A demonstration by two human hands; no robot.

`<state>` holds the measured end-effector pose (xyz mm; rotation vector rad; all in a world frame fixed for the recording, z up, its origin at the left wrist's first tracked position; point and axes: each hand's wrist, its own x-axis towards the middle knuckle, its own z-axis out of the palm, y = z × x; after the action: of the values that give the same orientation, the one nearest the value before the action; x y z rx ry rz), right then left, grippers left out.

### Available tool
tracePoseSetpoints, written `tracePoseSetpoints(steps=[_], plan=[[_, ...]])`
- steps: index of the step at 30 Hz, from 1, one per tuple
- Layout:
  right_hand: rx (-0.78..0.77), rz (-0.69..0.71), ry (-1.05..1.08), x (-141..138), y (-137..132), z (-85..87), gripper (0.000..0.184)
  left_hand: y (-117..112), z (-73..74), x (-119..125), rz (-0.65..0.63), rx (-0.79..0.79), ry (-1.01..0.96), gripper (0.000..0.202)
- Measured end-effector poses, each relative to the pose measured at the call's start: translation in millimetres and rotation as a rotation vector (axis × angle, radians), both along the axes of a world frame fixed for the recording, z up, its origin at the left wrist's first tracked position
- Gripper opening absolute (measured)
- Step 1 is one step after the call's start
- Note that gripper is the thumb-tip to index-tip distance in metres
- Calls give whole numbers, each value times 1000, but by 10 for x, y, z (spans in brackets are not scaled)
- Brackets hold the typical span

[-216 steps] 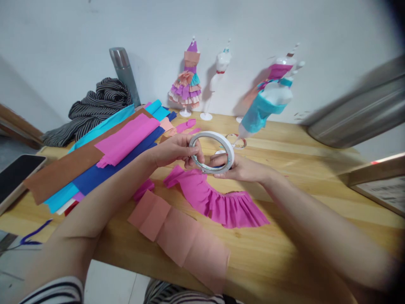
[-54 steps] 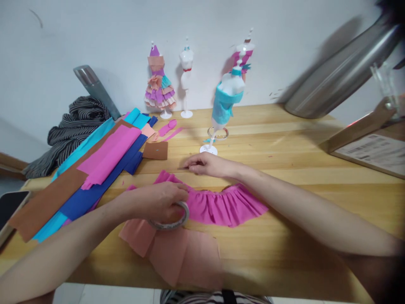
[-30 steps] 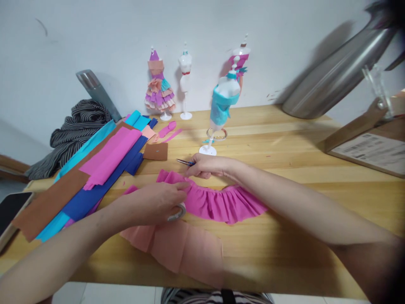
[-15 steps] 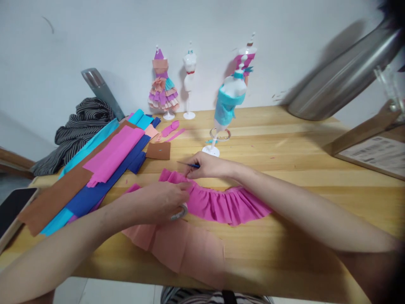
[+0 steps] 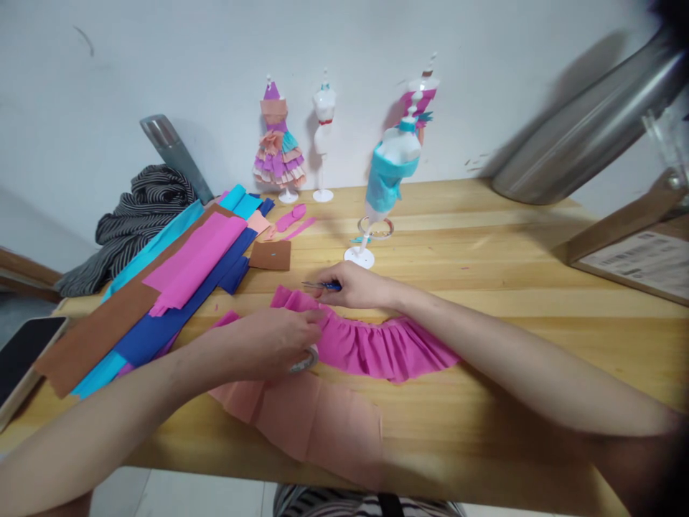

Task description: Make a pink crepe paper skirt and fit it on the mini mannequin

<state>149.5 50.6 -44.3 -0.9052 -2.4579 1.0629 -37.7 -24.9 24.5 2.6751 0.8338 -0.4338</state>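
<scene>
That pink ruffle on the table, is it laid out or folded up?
Laid out: the pink ruffle curves along the table, its pleats fanned toward the near edge; the left hand hides part of it.

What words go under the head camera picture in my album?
Left hand with tape, right hand with a blue-handled tool, by a ruffled pink strip.

From the right hand [image 5: 352, 283], the table [image 5: 457, 244] is free toward two o'clock, until the jug [image 5: 570, 136]; between twelve and one, the blue doll [image 5: 388, 179] blocks.
</scene>
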Motion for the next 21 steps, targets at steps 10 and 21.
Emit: tracePoseSetpoints(steps=[10, 21], plan=[[45, -21, 2, 14, -58, -10, 13, 6, 37, -1, -9, -6, 56, 16], [23, 22, 61, 58, -13, 54, 9, -11, 21, -1, -56, 51, 68, 13]])
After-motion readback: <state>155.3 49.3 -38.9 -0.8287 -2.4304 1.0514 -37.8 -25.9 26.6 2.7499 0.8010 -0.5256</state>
